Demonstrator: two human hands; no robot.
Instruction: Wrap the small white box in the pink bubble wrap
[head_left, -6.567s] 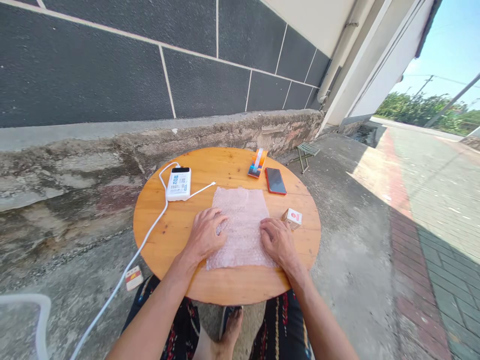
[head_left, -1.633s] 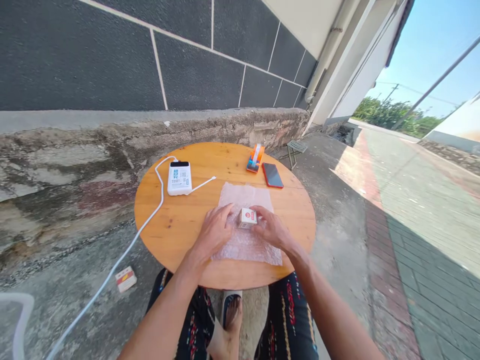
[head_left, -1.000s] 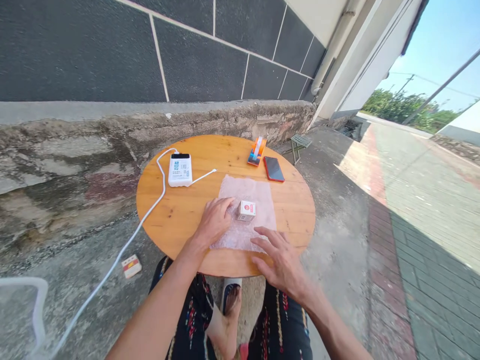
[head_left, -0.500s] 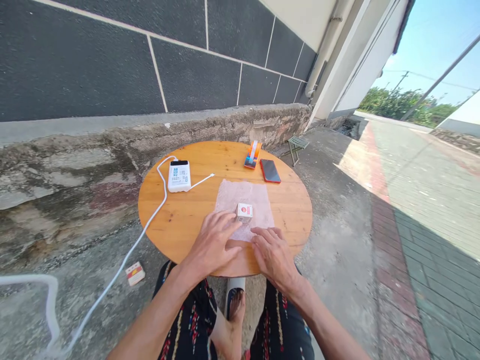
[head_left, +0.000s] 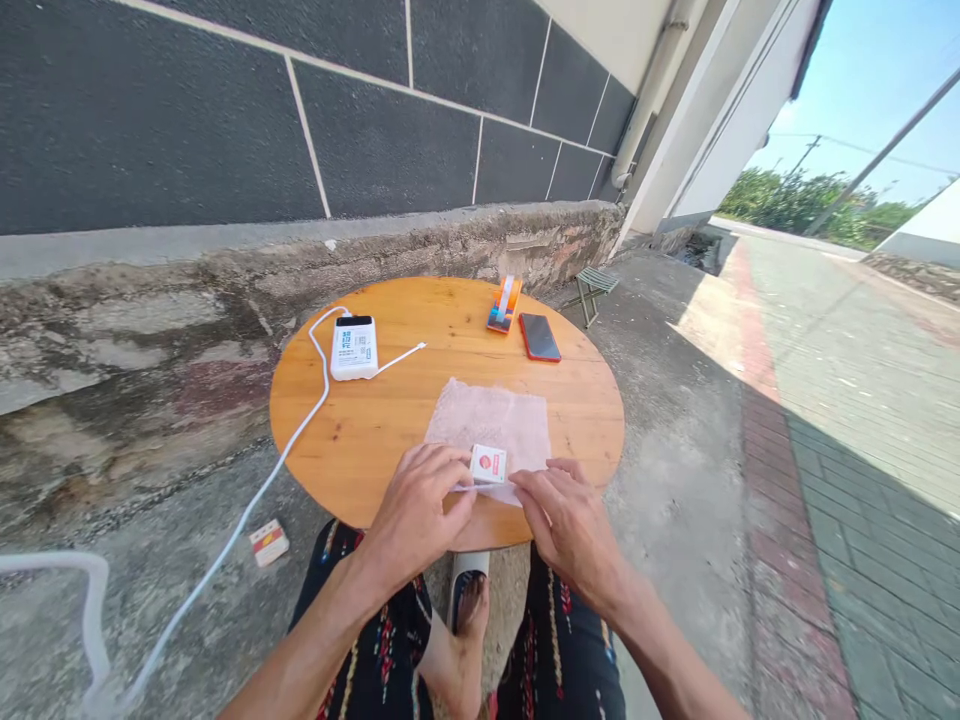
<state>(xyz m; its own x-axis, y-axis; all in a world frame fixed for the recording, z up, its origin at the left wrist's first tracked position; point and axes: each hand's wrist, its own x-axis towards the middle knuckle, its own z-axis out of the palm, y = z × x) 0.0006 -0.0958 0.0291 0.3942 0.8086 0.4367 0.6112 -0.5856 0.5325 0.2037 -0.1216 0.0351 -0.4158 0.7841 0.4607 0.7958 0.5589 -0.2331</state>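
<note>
Some wrap (head_left: 495, 418) beneath left hand (head_left: 420, 505), right hand (head_left: 570, 515)

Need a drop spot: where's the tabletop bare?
Bare: left front between white cable and bubble wrap; back middle between power bank and tape dispenser; right rim below phone. Crowded: near edge, left hand and right hand gripping wrap by small box.

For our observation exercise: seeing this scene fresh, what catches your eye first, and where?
The left hand and right hand pinch the near edge of the wrap at the front of the round table, a small box on it between them. Farther back on the left lies a power bank with a white cable.
</note>
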